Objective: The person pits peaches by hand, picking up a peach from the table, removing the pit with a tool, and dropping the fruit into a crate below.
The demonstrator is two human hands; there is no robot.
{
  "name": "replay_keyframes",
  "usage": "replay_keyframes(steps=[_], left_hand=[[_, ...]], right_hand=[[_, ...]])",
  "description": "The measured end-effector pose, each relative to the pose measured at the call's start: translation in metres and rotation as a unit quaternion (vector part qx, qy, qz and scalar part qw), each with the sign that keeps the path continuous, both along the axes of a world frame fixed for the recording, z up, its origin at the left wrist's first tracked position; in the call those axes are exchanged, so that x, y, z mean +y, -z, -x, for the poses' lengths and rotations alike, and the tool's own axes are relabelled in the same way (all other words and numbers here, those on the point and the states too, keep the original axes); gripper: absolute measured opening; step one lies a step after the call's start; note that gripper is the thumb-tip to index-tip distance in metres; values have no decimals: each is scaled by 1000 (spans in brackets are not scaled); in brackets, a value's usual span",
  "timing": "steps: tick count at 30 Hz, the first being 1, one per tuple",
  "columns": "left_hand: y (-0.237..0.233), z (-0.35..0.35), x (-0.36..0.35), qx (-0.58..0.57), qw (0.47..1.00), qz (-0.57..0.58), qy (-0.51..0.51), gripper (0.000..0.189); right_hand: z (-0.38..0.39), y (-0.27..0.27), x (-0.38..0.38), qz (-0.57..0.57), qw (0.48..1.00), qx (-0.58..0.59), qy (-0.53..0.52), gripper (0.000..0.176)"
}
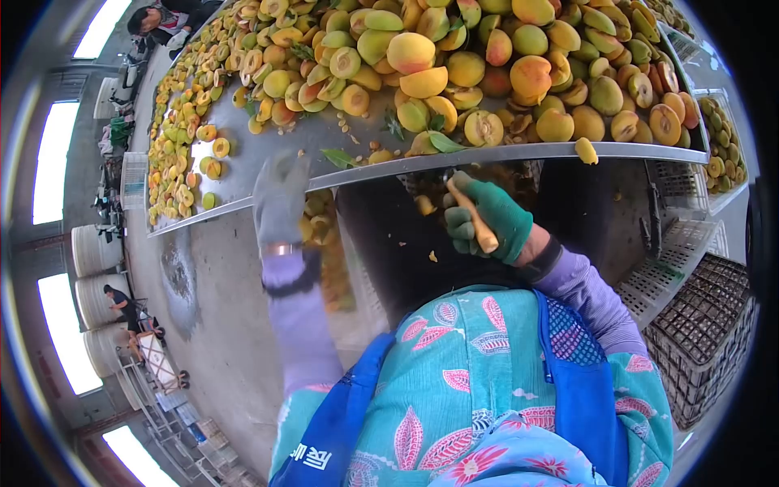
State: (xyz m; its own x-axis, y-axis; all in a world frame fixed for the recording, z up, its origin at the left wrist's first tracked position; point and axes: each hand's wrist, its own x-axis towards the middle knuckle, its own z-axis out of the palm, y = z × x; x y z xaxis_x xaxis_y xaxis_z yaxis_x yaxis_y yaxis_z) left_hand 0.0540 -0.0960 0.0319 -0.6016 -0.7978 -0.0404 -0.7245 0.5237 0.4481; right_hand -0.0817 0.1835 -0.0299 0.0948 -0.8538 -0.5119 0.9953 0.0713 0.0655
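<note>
My right hand (491,219), in a green glove, is closed round the pale wooden handle (472,213) of a tool below the table's front edge. The tool's far end is hard to make out. At the left, my left hand (281,195), in a grey glove, is smeared by motion at the edge of the metal table (349,134); its fingers cannot be made out. Many yellow-green and reddish fruits (531,77), some whole and some halved, are heaped on the table. A yellow fruit piece (586,151) sits on the front rim. Green leaves (445,143) lie near that rim.
Below the table edge, a container of fruit pieces (334,276) stands near my left arm. At the right are a white crate (669,272), a dark crate (702,337) and a crate of fruit (722,146). Other people (122,306) are at the far left and top left.
</note>
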Motion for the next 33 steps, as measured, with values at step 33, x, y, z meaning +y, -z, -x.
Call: replay_keyframes(steps=[33], left_hand=[[61,63,104,398,893,-94,189,47]], right_hand=[[-26,-36,-47,-146,527,837,9,38]])
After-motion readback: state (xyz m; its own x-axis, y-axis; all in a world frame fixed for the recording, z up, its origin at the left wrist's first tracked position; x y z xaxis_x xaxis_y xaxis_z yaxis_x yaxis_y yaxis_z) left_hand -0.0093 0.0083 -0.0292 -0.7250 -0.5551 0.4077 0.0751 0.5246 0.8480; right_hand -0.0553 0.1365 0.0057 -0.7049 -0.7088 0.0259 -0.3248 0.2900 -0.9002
